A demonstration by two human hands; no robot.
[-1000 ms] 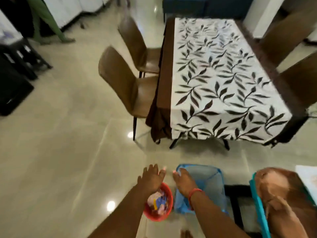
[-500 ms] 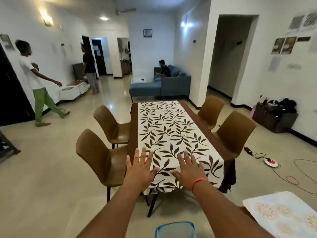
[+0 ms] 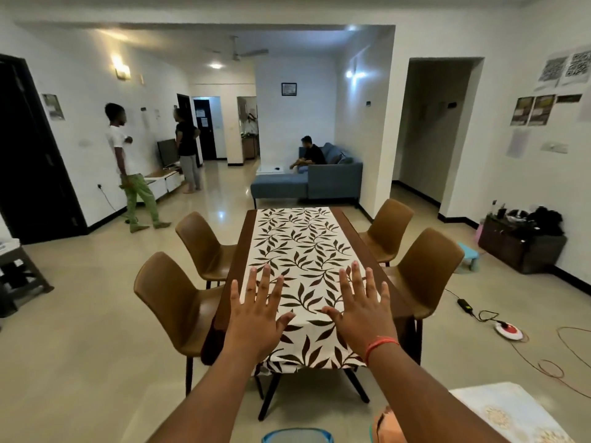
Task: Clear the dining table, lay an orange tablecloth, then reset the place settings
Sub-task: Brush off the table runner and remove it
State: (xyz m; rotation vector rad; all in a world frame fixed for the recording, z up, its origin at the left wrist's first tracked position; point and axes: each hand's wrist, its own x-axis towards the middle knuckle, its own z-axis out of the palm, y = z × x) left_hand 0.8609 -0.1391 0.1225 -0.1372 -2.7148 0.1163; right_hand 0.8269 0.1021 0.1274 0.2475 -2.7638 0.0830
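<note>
Left hand (image 3: 256, 318) and right hand (image 3: 363, 311) reach forward, fingers spread, holding nothing, before the leaf-patterned tablecloth (image 3: 300, 247).

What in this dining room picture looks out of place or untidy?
Cables and a charger trail loose across the floor right of the dining table, a trip hazard. The leaf-print runner lies straight, and the four chairs look evenly placed.

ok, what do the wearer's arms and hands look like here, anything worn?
Both forearms are bare, no sleeves in view. The right hand has a thin orange-red thread band around the wrist. The left hand wears nothing visible: no gloves, rings or watch seen.
</note>
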